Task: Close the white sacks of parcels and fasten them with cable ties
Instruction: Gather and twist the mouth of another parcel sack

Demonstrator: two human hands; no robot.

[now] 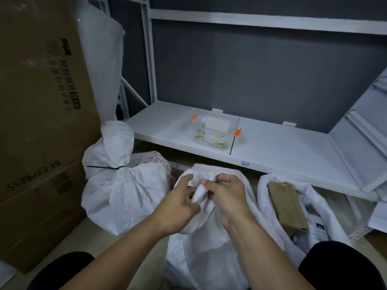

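Note:
A white sack [205, 243] stands on the floor between my knees, its mouth bunched into a neck. My left hand [180, 204] and my right hand [228, 195] both grip that gathered neck, fingers curled into the fabric. To the left stands a second white sack [125, 191], closed, with a black cable tie [104, 167] round its neck. On the right a third white sack [314, 208] lies open, showing a brown parcel [287, 208] and other packets inside. A clear plastic box [213, 132] with orange clips holds coloured ties on the low white shelf.
A low white metal shelf [282, 147] runs across the back below a grey wall, with rack uprights [149, 59] at its left. Large brown cartons [41, 122] are stacked at the far left, right against the tied sack. My dark-clothed knees show at the bottom corners.

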